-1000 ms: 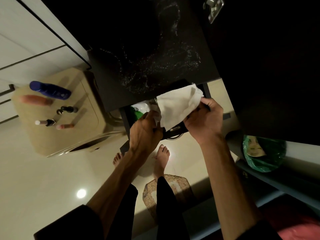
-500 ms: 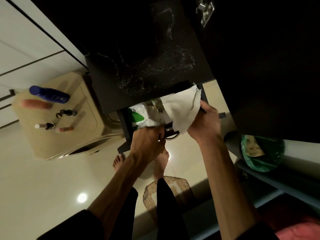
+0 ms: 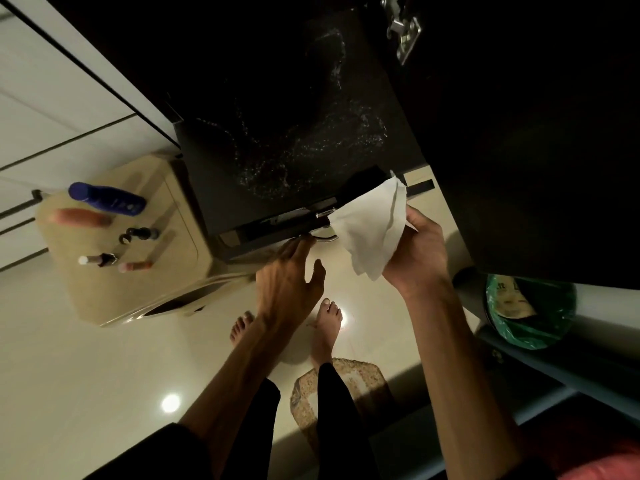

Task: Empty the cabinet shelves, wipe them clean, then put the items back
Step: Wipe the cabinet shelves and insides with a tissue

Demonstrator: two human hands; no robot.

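A dark cabinet shelf [image 3: 277,140] fills the upper middle, bare and streaked with wet marks. Just under its front edge sits a dark drawer [image 3: 277,225] with a metal handle [image 3: 323,239], now almost fully in. My left hand [image 3: 287,285] reaches up with straight fingers, its fingertips touching the drawer front beside the handle. My right hand [image 3: 422,254] grips a crumpled white cloth [image 3: 374,230] just right of the handle, at the shelf's front corner. The removed items stand on a beige surface [image 3: 104,292] to the left: a blue bottle [image 3: 107,199], a pink bottle [image 3: 79,216] and small vials [image 3: 140,233].
A bin with a green liner [image 3: 530,313] stands at the right beneath a dark cabinet door that carries a metal hinge [image 3: 403,29]. My bare feet are on pale floor tiles, with a speckled mat [image 3: 343,386] just behind them.
The drawer, earlier open with a white and green packet showing inside, has slid in under the shelf. My left hand went from inside it to its front. My right hand kept the cloth.
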